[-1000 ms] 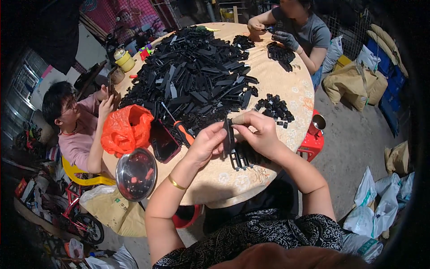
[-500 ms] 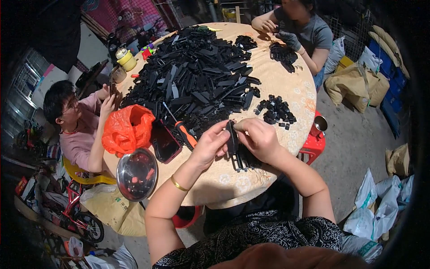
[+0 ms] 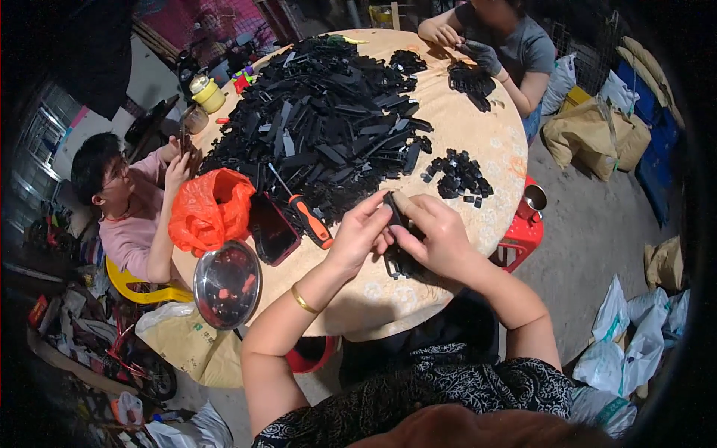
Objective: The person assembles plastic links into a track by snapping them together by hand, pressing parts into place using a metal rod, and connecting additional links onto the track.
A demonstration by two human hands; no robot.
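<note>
Across the centre of the frame, at the round table point(image 3: 489, 142), just below the big heap of black parts point(image 3: 321, 127): working with right hand point(image 3: 435, 233) and left hand point(image 3: 358, 235), fingers pinched narrow on a black piece point(image 3: 396, 210) (partly hidden by them). Apparently pressing or fitting; seems to call next for a steady hold and firm thumb.

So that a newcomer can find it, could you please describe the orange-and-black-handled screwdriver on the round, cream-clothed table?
On the table, find the big heap of black plastic parts. At its near edge, right of the dark, red-edged phone, lies the screwdriver. Its orange grip and thin metal shaft set it apart.
</note>
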